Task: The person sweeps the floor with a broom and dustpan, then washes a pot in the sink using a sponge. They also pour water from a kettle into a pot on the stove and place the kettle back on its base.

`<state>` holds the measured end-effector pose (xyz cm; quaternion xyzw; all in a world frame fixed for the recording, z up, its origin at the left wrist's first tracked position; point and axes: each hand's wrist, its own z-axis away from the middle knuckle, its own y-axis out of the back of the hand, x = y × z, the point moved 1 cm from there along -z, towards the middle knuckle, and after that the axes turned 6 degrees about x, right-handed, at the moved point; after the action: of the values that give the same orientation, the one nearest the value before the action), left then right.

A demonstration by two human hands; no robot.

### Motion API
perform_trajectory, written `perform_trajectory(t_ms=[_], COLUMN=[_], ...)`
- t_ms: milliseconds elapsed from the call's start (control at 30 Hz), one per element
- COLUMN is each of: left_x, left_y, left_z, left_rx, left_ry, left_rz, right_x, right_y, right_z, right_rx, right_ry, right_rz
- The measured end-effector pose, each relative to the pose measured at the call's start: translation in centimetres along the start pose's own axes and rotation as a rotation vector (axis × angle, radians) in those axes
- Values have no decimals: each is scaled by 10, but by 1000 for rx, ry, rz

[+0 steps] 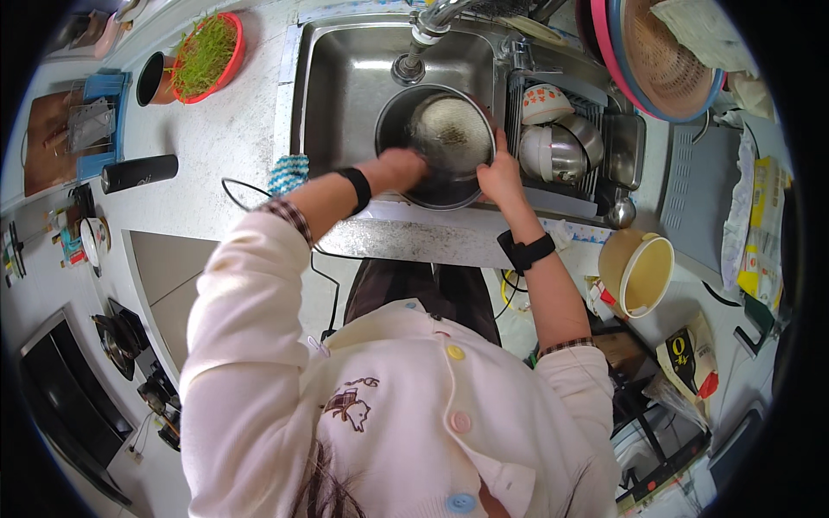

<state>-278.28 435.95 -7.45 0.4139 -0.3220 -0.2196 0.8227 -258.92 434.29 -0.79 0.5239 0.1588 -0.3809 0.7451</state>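
A round metal pot point(447, 199) rests in the sink basin point(343, 129), towards its front right. Inside it shows a pale, round, textured surface point(456, 123) with brown marks; whether this is the pot's bottom or a separate sieve I cannot tell. My right hand point(502, 171) grips the pot's right rim, index finger pointing up along the side. At the front left rim, my left hand point(403, 169) reaches into the pot, blurred, its fingertips hidden; whether it holds anything is unclear. The faucet point(431, 29) stands behind the pot.
Right of the basin, a rack holds a patterned bowl point(545, 103) and metal bowls point(576, 146). A blue-and-white knitted cloth point(289, 173) lies at the sink's left front corner. A black bottle point(139, 173) and a red-rimmed planter point(210, 58) are further left; a yellowish tub point(647, 275) is at right.
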Motion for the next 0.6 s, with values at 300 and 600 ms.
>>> perform_trajectory(t_ms=[300,600], left_x=[-54,-29], left_y=[57,-4], left_z=[-37,-9], left_rx=[236,-66], left_ry=[-377,69], left_rz=[-1019,-378], right_x=[-12,-28], right_y=[-15,3], right_z=[-12,6], right_rx=[-99,-124], right_ry=[-34,-107], right_rz=[-46,-110])
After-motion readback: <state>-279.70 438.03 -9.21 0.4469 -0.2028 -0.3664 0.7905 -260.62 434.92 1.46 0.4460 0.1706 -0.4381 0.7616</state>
